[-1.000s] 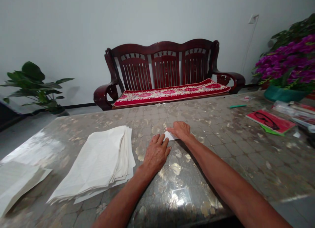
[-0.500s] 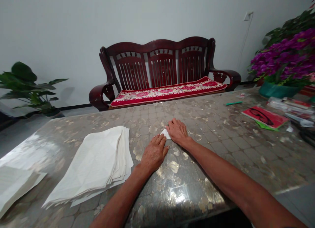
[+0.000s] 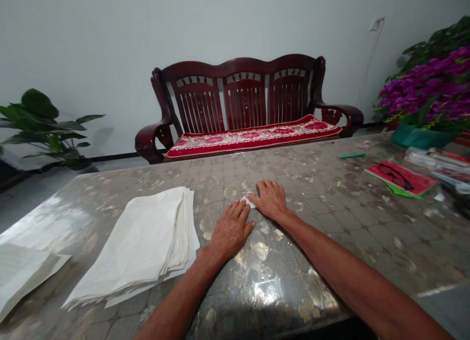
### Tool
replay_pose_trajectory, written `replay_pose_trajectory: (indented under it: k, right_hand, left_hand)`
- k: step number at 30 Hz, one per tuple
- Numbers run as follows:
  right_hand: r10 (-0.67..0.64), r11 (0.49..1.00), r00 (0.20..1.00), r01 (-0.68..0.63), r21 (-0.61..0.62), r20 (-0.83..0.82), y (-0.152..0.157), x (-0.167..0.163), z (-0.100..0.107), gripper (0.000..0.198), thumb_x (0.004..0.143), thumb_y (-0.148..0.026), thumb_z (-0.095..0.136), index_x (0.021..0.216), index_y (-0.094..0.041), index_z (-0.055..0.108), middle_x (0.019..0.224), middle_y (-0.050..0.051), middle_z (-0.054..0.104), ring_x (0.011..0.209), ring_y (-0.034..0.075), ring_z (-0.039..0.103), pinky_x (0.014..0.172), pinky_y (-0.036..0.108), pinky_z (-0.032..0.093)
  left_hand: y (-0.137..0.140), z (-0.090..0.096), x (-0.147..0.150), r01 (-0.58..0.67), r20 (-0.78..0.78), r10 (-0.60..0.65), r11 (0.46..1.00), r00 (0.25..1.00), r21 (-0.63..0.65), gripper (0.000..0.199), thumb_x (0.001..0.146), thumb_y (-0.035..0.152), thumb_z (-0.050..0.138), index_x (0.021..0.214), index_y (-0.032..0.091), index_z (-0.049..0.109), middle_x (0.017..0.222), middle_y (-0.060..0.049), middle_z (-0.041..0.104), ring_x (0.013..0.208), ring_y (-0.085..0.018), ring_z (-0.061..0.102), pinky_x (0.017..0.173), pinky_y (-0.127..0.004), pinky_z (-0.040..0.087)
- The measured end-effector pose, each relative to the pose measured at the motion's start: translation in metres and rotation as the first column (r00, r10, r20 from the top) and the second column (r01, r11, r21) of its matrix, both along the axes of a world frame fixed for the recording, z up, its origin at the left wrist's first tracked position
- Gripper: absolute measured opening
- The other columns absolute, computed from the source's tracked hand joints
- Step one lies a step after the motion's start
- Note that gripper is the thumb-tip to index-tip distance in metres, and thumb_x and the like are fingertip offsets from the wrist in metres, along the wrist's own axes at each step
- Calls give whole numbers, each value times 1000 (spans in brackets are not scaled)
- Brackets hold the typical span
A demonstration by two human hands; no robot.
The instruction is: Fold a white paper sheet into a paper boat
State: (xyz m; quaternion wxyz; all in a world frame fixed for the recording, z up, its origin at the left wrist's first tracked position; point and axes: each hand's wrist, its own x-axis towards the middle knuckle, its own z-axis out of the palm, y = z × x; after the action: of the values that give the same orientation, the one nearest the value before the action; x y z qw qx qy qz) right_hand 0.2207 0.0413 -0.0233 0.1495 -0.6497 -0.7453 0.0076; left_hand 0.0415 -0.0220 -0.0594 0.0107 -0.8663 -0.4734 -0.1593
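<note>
A small piece of folded white paper (image 3: 252, 205) lies on the patterned table, mostly covered by my hands. My left hand (image 3: 231, 227) rests flat on it, fingertips at its left edge and thumb apart. From the right, my right hand (image 3: 270, 198) lays its thumb across the paper's top. Its other fingers are slightly bent on the tabletop beyond, apart from the thumb. To the left of my left hand lies a stack of white paper sheets (image 3: 143, 242).
Another folded sheet (image 3: 22, 271) lies at the far left. On the right are a green pen (image 3: 353, 155), glasses (image 3: 394, 176) on a red booklet (image 3: 414, 179), and purple flowers in a green pot (image 3: 422, 137). A wooden bench (image 3: 242, 100) stands behind the table.
My right hand has shifted slightly right, its thumb now stretched left over the paper. The left hand stays nearly in place. The view has moved a little.
</note>
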Motion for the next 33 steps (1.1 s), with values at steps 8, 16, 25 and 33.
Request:
replay_pose_trajectory:
  k: [8, 16, 25, 33]
  right_hand:
    - [-32, 999, 999, 33, 4, -26, 1, -6, -8, 46, 92, -57, 56, 116, -19, 67, 122, 13, 64, 113, 30, 52, 96, 43, 37]
    - [-32, 999, 998, 32, 4, -53, 3, -6, -9, 46, 89, -57, 59, 115, -20, 68, 123, 13, 64, 113, 30, 51, 96, 42, 37]
    - [-23, 1000, 992, 21, -11, -127, 4, -1, -9, 37, 95, -48, 55, 118, -21, 67, 125, 10, 65, 116, 28, 53, 95, 39, 37]
    - [112, 994, 988, -110, 23, -108, 0, -2, -12, 56, 88, -61, 62, 128, -21, 62, 133, 12, 63, 119, 30, 54, 99, 41, 36]
  left_hand:
    - [-3, 4, 0, -26, -29, 26, 1000, 999, 7, 51, 101, 44, 46, 143, 16, 51, 153, -17, 48, 144, -33, 42, 118, -52, 36]
    - [-16, 8, -12, -91, -97, 91, 996, 991, 7, 58, 101, 47, 43, 145, 10, 47, 151, -20, 50, 143, -34, 44, 119, -54, 33]
    - [-19, 12, -14, -135, -109, 133, 991, 985, -3, 54, 101, 43, 44, 143, 9, 51, 150, -18, 52, 141, -32, 46, 117, -52, 37]
    - [-19, 9, -14, -146, -43, 146, 989, 988, -7, 53, 100, 44, 48, 142, 12, 53, 150, -16, 53, 141, -33, 46, 117, -51, 38]
